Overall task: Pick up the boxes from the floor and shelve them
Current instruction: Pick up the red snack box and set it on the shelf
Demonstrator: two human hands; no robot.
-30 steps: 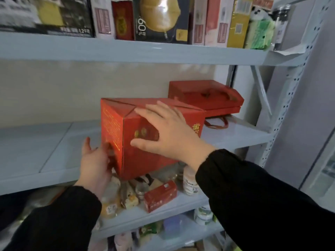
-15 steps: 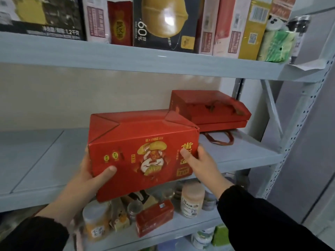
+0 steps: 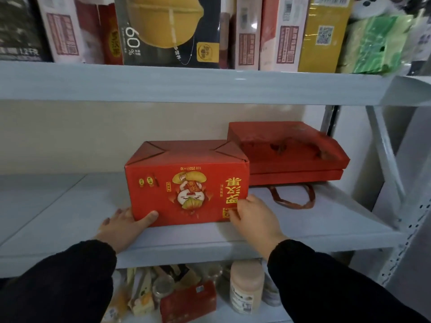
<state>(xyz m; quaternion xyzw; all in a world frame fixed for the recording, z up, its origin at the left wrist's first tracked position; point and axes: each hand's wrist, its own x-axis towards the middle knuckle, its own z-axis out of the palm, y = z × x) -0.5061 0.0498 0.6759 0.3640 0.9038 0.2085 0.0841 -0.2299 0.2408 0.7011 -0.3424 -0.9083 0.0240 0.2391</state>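
Note:
A red carton [image 3: 186, 183] with a cartoon figure printed upside down sits on the middle grey shelf [image 3: 70, 217]. My left hand [image 3: 123, 226] grips its lower left corner, thumb on the front face and fingers along the left side. At the lower right corner my right hand [image 3: 253, 216] holds the box, fingers curled onto the front. The carton's right end stands just in front of a flat red gift box [image 3: 291, 155] with cord handles.
The upper shelf [image 3: 210, 85] carries several upright boxes and a green packet [image 3: 377, 43]. Below, the lower shelf holds jars, a small red pack [image 3: 189, 301] and a pale bottle [image 3: 246, 285]. A perforated grey upright [image 3: 405, 229] stands at the right.
The carton has gone from being held in the air in front of the shelf to resting on the middle shelf, further back and right. Both hands slid down to its bottom corners.

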